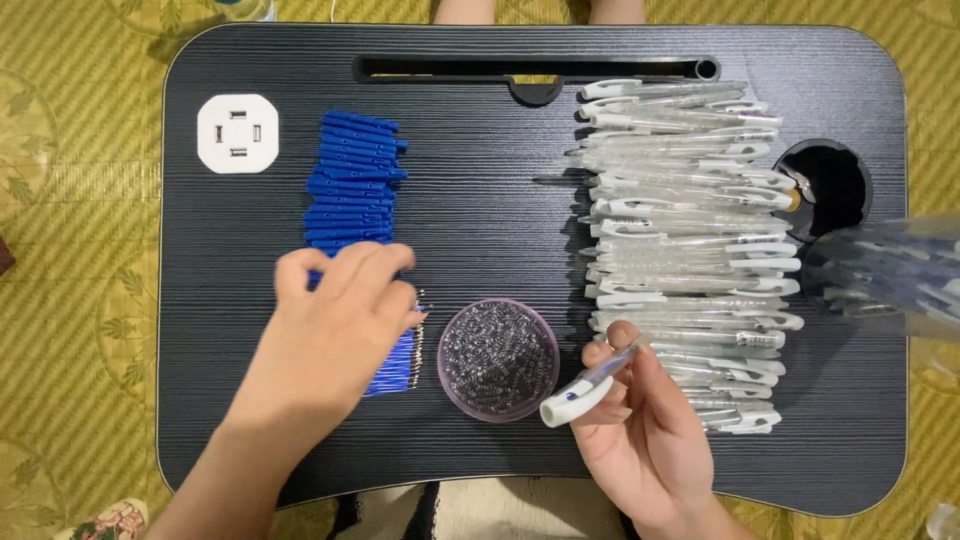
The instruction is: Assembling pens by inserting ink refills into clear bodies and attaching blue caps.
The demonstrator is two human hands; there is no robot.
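While the left hand (pixel 340 310) lay spread, gripping nothing, on the blue refills (pixel 352 180), the right hand (pixel 640 420) pinched a pen barrel (pixel 592 382). A nudge toward 3 o'clock could've tipped the bowl of springs (pixel 498 360).

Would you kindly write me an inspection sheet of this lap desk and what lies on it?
Surface: dark lap desk with slot and cup hole.
Job's things: blue refills in a row at left; clear pen barrels stacked at right; round dish of springs between them.
Clutter: white socket block; clear bag at right edge.
Hands: left hand rests on the refills; right hand holds one pen.
Cables: nothing seen.
Surroundings: yellow patterned mat.
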